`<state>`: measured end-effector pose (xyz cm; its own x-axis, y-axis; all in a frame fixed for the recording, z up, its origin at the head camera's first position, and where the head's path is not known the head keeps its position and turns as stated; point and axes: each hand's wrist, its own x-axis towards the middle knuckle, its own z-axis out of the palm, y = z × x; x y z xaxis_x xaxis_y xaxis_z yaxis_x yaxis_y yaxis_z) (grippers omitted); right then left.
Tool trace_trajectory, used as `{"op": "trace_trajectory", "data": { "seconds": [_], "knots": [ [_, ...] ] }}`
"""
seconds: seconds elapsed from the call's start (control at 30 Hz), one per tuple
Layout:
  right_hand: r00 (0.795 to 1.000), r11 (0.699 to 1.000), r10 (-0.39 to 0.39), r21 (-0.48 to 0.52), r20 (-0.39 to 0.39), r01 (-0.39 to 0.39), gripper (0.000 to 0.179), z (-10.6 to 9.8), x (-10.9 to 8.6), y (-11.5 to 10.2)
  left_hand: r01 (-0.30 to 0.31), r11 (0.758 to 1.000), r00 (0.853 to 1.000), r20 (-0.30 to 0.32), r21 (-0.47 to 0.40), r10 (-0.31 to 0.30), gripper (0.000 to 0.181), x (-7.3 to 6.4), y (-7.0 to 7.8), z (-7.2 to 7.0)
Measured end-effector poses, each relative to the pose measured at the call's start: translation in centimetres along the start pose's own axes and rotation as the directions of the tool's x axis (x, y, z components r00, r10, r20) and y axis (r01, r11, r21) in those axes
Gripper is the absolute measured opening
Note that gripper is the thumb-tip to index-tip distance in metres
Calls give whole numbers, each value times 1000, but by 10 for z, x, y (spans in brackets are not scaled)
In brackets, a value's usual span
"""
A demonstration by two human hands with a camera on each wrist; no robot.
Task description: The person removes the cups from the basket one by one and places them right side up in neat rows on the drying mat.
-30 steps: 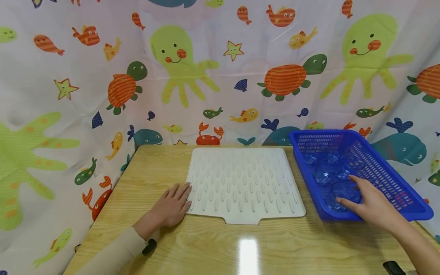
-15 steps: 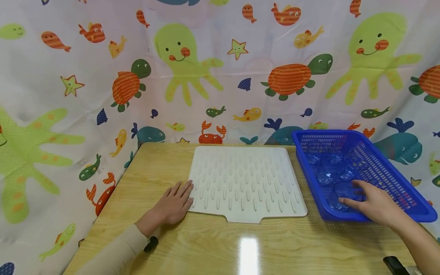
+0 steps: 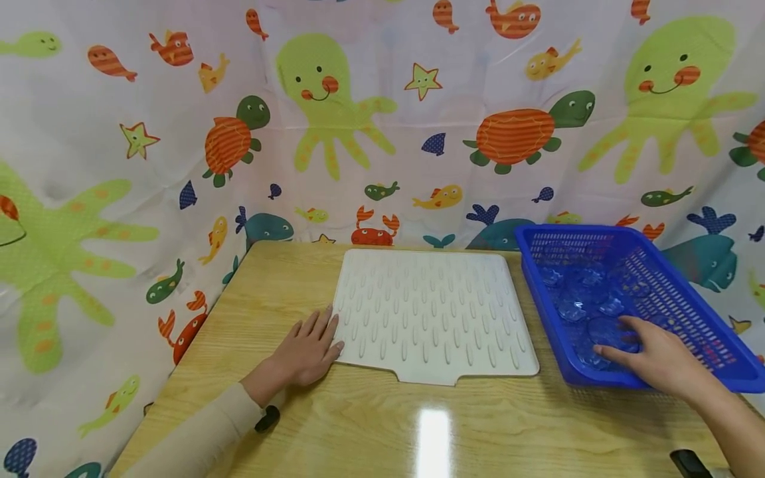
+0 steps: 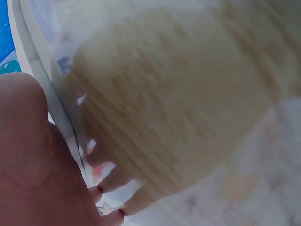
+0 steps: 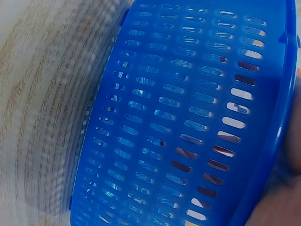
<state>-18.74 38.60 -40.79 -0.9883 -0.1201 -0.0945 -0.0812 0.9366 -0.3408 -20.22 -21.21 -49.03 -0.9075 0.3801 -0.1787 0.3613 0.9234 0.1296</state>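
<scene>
My left hand lies flat beside a white drip tray covered in raised oval ridges. Its fingertips rest on the tray's left edge. In the left wrist view part of this hand fills the lower left, with the tray's edge running past it. My right hand reaches into a blue plastic basket, thumb and fingers curved round the rim of a clear glass bowl. Through slots in the basket wall, the right wrist view shows bits of fingers and glass.
Several more clear glass bowls sit deeper in the basket. Tray and basket stand on a wooden table. A curtain printed with sea animals hangs behind and to the left.
The head view has shifted slightly, so the tray, basket and hands all sit a little further right in it. Both hands keep their places on the tray edge and in the basket.
</scene>
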Motion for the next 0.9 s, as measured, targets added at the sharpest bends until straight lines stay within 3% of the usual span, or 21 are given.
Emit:
{"op": "trace_trajectory", "data": {
  "seconds": [0.17, 0.5, 0.9],
  "knots": [
    [1000, 1000, 2, -4, 2, -2, 91, -2, 1, 0, -9, 999, 1000, -25, -50, 8, 69, -2, 4, -2],
    [999, 999, 36, -21, 38, -35, 99, -1, 0, 0, -3, 999, 1000, -28, -38, 2, 70, 3, -3, 9],
    [999, 1000, 22, -7, 28, -22, 97, -2, 0, -1, -10, 1000, 998, -59, -24, 9, 65, 0, 1, 5]
  ]
}}
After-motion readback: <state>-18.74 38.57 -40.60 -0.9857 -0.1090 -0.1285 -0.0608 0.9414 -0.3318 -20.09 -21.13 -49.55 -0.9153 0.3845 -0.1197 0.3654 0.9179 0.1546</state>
